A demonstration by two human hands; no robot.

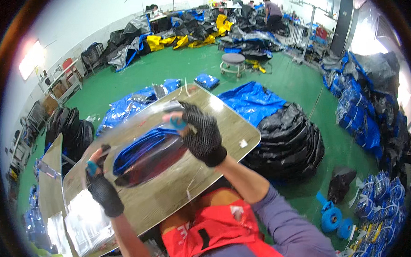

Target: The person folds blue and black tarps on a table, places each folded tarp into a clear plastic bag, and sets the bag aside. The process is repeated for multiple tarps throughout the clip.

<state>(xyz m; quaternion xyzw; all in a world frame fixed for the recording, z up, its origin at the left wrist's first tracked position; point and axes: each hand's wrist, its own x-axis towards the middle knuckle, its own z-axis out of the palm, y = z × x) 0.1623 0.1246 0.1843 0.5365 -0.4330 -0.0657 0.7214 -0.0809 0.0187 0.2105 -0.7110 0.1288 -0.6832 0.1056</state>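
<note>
A clear plastic bag (138,115), partly blurred, stretches over the wood-patterned tabletop (226,174) between my two hands. Inside or beneath its film lies a folded blue (139,149) and black sheet bundle (156,165). My left hand (103,188), in a black fingerless glove with blue tape on a finger, pinches the near-left side of the bag. At the far right of the bag, my right hand (201,133), gloved and taped likewise, has its fingers closed on the film. Glare and blur hide the exact fingertip contact.
A stack of clear bags (86,226) lies on the table's near-left corner. Right of the table stands a big black sheet pile (284,149) beside blue sheeting (254,100). Blue tape rolls (331,219) and tied blue bundles (379,202) are at right; a stool (233,61) stands beyond.
</note>
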